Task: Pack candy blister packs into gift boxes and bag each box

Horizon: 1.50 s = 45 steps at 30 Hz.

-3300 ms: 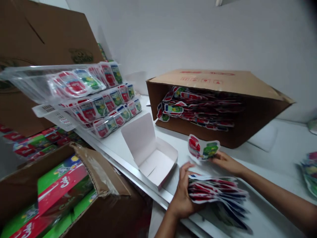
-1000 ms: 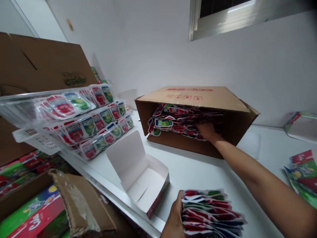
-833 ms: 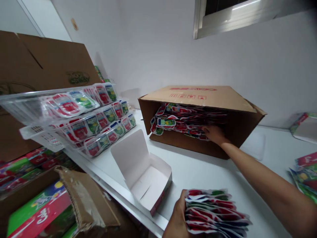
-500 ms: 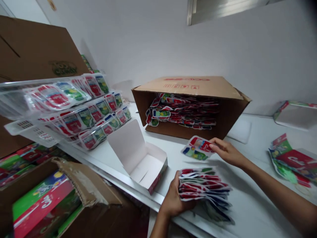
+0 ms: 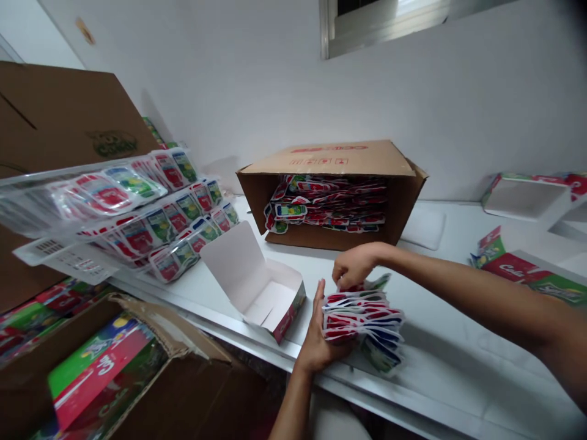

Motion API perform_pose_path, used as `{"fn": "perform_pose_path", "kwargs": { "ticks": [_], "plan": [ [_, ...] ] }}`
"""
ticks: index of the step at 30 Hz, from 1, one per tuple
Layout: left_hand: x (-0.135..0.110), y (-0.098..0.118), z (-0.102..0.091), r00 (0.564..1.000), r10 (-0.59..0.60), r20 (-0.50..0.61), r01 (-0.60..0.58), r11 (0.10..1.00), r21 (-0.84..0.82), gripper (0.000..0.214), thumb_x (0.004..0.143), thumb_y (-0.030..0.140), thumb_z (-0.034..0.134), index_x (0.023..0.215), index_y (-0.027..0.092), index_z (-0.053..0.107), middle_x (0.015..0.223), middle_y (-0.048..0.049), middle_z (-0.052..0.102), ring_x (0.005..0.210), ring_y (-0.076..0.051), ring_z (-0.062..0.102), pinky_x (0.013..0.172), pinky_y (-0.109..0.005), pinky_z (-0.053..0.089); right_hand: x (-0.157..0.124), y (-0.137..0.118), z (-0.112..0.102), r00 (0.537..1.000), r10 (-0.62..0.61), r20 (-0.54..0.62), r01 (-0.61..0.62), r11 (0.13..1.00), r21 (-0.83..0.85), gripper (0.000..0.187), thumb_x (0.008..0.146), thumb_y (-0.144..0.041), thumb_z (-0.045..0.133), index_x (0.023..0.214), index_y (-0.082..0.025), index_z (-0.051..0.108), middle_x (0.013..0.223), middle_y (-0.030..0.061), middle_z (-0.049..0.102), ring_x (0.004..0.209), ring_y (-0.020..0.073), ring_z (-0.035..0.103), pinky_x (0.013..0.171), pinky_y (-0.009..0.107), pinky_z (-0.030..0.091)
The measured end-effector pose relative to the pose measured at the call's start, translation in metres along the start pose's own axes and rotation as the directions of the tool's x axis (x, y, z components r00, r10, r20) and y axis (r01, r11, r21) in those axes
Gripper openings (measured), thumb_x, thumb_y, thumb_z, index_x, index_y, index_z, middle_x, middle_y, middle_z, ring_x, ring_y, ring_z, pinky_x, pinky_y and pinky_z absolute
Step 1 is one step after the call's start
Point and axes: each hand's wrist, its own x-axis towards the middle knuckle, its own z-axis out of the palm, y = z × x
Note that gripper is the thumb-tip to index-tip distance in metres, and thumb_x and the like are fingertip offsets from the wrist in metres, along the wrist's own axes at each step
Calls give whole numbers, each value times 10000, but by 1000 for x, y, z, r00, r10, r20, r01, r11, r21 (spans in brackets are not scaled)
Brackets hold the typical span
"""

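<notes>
My left hand [image 5: 321,333] cups the near left side of a stack of red, green and blue printed packets [image 5: 364,318] on the white table [image 5: 458,360], fingers upright against it. My right hand [image 5: 354,266] rests on top of the stack, fingers curled on the top packet. An open white carton [image 5: 257,287] with its lid up stands just left of the stack. A brown cardboard box [image 5: 334,189] lying on its side behind holds many more packets.
Clear trays of packets [image 5: 137,208] are stacked at the left, with big brown boxes [image 5: 59,122] behind. A torn box with green and red cartons [image 5: 105,366] sits at lower left. Flat and folded cartons [image 5: 527,269] lie at the right.
My right hand drew a packet out of the brown box, carried it back and now presses it onto the top of the stack. The left hand stayed at the stack.
</notes>
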Motion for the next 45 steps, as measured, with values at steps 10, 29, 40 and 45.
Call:
{"fn": "perform_pose_path", "kwargs": {
  "ticks": [10, 29, 40, 45],
  "plan": [
    [0, -2, 3, 1000, -9, -26, 8, 999, -43, 1143, 588, 114, 802, 1449, 249, 63, 1278, -92, 569, 1149, -247, 588, 1049, -435, 422, -23, 69, 108, 893, 187, -409, 354, 269, 896, 737, 889, -737, 273, 1088, -156, 681, 933, 101, 732, 861, 232, 685, 834, 361, 513],
    [2, -2, 2, 999, 34, -4, -34, 998, -50, 874, 588, 168, 843, 1309, 219, 352, 1224, -77, 603, 1091, -244, 607, 995, -406, 459, -33, 1, 280, 237, 537, -809, 380, 716, 586, 1032, 786, -715, 521, 1533, -310, -65, 1622, 75, 34, 1480, 301, 37, 1184, 551, 82],
    [-1, 12, -1, 992, 50, 113, -41, 996, -80, 828, 559, 132, 845, 1273, 215, 434, 1203, -48, 631, 1077, -239, 624, 956, -357, 495, -44, 36, 216, 612, 315, -725, 427, 640, 638, 1431, 621, -359, 824, 1453, -218, -332, 1558, 182, 271, 1379, 308, 377, 1142, 513, 265],
    [-6, 8, -2, 996, 37, 85, -31, 997, -73, 929, 532, 108, 847, 1337, 228, 400, 1328, -74, 574, 1202, -283, 564, 1027, -400, 461, -43, 40, 222, 557, 206, -805, 394, 787, 474, 1013, 679, -342, 786, 1524, -268, 232, 1449, 115, 471, 1325, 339, 445, 1142, 511, 302]
  ]
}}
